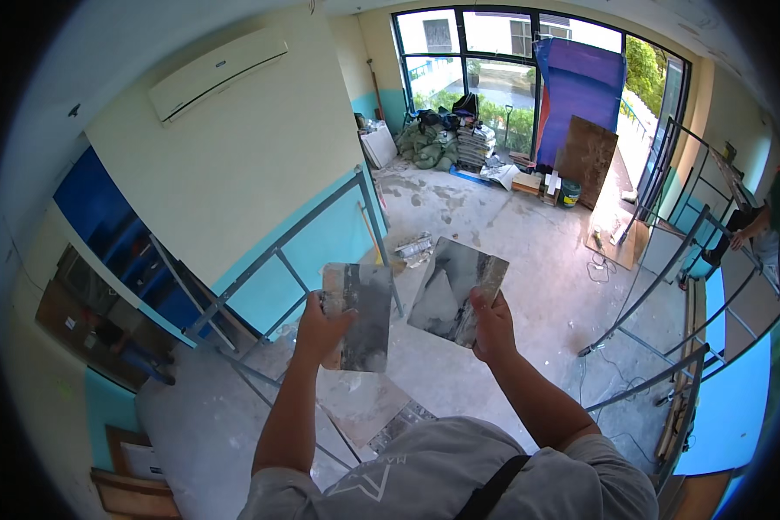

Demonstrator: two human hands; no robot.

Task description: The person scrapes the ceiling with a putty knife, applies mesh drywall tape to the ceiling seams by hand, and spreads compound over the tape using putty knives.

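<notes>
In my left hand (328,332) is a flat rectangular putty scraper (366,325), its face smeared grey, with a tan strip along the gripped edge. My thumb lies on the face while the other fingers are hidden behind. My right hand (494,325) grips a second putty scraper (468,269) by its right edge, thumb on top. A pale patch of putty (439,299) sticks to this one, among dark smears. The two scrapers are held up side by side in front of my chest, tilted, with a narrow gap between them.
Grey metal scaffold frames (290,238) stand on the left, and more scaffold rails (659,299) curve on the right. Another person (758,234) is at the far right, one more (134,347) at the left. Sacks (429,143), a bucket (569,192) and cables (600,267) lie on the floor below.
</notes>
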